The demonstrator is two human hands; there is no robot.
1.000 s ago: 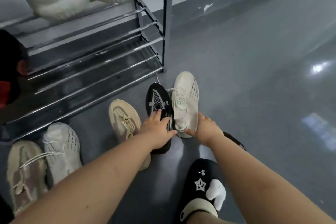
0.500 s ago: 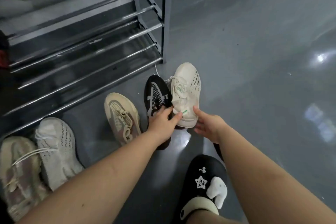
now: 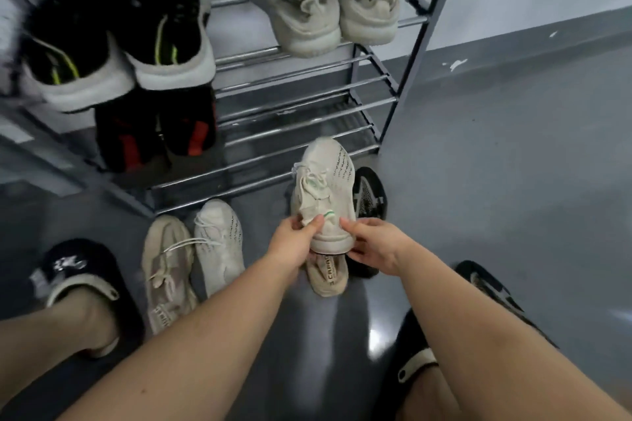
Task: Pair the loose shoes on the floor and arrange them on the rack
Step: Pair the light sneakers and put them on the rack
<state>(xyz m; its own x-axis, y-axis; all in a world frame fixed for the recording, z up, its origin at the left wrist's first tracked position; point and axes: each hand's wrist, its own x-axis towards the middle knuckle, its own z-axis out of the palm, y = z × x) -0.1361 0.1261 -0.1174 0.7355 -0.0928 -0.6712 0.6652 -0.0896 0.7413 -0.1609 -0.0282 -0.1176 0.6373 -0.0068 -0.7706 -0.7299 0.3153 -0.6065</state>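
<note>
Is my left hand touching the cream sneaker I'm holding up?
Touching. The head view shows the left hand with its thumb pressed on the heel collar of the cream sneaker; the right hand grips the other side.

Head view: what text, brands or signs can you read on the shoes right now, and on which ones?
"S CAPAT", cut off by the held shoe: heel strip of the beige sneaker lying under the cream sneaker that both hands grip.
Rows of dark print on the cream sneaker's side: too small to read.
Same print on the white sneaker on the floor: unreadable.
Heel strip of the tan sneaker: blurred.
White graphic on the black slipper: blurred.
</note>
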